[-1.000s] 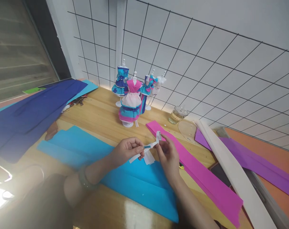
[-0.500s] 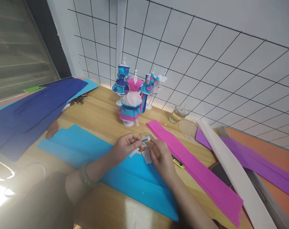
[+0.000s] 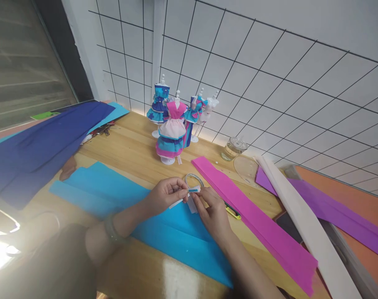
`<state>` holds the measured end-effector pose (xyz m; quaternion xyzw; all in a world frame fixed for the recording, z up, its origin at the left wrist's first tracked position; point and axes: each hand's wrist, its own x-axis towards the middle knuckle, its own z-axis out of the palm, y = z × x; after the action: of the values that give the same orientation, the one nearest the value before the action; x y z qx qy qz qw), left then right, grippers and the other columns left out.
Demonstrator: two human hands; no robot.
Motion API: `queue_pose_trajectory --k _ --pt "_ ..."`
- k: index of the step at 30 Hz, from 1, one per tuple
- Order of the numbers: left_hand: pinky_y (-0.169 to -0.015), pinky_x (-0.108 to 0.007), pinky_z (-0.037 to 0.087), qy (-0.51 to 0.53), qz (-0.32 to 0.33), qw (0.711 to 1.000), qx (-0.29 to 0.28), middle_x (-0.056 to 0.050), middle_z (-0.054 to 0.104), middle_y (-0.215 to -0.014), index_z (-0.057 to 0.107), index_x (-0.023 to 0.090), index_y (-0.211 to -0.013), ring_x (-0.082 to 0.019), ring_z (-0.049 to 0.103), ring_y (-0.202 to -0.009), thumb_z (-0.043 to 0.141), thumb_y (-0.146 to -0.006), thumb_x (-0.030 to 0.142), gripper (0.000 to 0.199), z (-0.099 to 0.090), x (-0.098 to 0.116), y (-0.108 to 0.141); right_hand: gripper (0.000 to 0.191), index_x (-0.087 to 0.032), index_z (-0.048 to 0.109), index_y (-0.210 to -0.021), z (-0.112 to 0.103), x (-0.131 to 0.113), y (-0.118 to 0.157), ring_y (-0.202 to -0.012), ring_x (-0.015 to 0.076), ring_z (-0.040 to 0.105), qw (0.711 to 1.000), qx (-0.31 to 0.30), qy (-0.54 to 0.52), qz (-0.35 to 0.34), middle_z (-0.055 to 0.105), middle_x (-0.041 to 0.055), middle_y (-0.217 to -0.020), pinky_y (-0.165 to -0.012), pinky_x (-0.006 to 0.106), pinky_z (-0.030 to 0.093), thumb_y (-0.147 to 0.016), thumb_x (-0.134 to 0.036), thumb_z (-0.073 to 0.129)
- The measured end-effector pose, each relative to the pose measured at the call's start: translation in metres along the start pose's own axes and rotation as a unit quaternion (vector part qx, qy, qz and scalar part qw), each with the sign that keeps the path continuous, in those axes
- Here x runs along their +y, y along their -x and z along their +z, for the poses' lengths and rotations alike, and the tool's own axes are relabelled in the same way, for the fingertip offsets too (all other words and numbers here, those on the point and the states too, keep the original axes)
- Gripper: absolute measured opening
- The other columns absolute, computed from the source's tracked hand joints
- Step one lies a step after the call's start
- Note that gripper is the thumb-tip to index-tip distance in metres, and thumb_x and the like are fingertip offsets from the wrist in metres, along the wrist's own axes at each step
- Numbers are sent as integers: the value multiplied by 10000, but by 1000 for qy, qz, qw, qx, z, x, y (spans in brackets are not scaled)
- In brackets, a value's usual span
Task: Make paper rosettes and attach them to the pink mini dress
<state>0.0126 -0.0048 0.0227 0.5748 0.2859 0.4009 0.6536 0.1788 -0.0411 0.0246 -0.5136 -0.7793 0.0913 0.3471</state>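
Between my two hands is a small white strip with a blue band (image 3: pixel 193 190). My left hand (image 3: pixel 168 193) pinches its left end between thumb and fingers, and my right hand (image 3: pixel 212 209) pinches the right end. White paper pieces (image 3: pixel 192 204) hang or lie just under my fingers; which hand touches them I cannot tell. Beneath both hands spreads a bright blue sheet (image 3: pixel 182 245) on the wooden table (image 3: pixel 126 141). Just behind the fingers lies a ring-shaped roll of tape (image 3: pixel 195 175).
Small dress forms in colourful dresses (image 3: pixel 172 128) stand at the back, beside a glass of liquid (image 3: pixel 234 148). Pink (image 3: pixel 257 220), white (image 3: pixel 310 224) and purple (image 3: pixel 326 205) strips lie right, near a yellow cutter (image 3: pixel 232 211). Dark blue sheets (image 3: pixel 48 145) lie left.
Both hands have moved slightly down with the small strip, which is now nearly level. More of the tape ring shows behind them.
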Motion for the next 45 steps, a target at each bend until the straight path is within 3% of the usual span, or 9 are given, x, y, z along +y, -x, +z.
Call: queue_pose_trajectory --k 5,9,12,15,18,28,39,42,45 --pt "-621 -239 423 -40 -4 999 -6 -31 602 -661 558 149 -745 -126 544 -646 547 -741 309 161 2 1 1 221 -192 576 -714 0 3 0 -669 177 517 1000 -16 23 -13 558 42 -664 -604 289 396 -848 -231 405" --pt "-636 -247 426 -26 1 1000 -1 -29 604 -673 550 148 -765 -129 547 -664 547 -742 301 155 1 -1 0 184 -185 562 -786 2 6 -2 -695 173 517 995 5 -66 70 574 52 -754 -599 279 399 -846 -274 412" --pt "-642 -253 433 -4 -6 1000 19 -30 607 -676 542 144 -773 -126 550 -658 545 -746 297 156 0 -5 -2 215 -181 573 -817 3 7 -3 -645 160 524 964 9 -202 174 583 39 -728 -555 259 408 -831 -346 436" --pt "-649 -267 443 19 -19 999 36 -29 605 -671 530 139 -769 -125 553 -645 549 -743 302 166 0 -10 -4 263 -167 581 -783 4 10 -4 -602 149 523 923 5 -307 233 572 22 -656 -535 250 413 -795 -410 479" --pt "-653 -270 444 27 -24 999 38 -30 606 -674 528 137 -767 -126 555 -644 557 -736 307 176 0 -13 -6 298 -161 591 -765 6 12 -4 -582 140 514 901 4 -352 252 573 24 -649 -538 252 418 -787 -436 480" --pt "-580 -244 429 -25 -30 999 32 -15 584 -633 518 142 -773 -118 538 -606 528 -747 318 178 1 -16 -5 241 -166 550 -757 10 8 -3 -524 116 478 876 21 -391 281 556 0 -589 -488 222 374 -754 -407 546" --pt "-470 -206 394 -76 -25 994 76 28 509 -533 456 169 -808 -102 491 -504 444 -788 353 186 2 -22 -5 193 -186 488 -800 16 7 2 -616 135 505 916 26 -333 222 532 4 -667 -548 243 402 -806 -379 481" --pt "-438 -188 366 -161 -14 983 87 45 473 -502 468 172 -812 -94 472 -468 414 -801 351 188 2 -23 -4 181 -187 488 -808 18 4 4 -627 131 508 924 16 -322 205 526 1 -683 -550 234 404 -819 -367 466" --pt "-484 -190 379 -280 14 954 102 24 541 -585 497 176 -811 -101 523 -535 402 -808 312 166 4 -20 -2 171 -188 502 -840 18 0 4 -656 132 512 931 5 -312 190 532 7 -721 -575 236 412 -833 -350 449"
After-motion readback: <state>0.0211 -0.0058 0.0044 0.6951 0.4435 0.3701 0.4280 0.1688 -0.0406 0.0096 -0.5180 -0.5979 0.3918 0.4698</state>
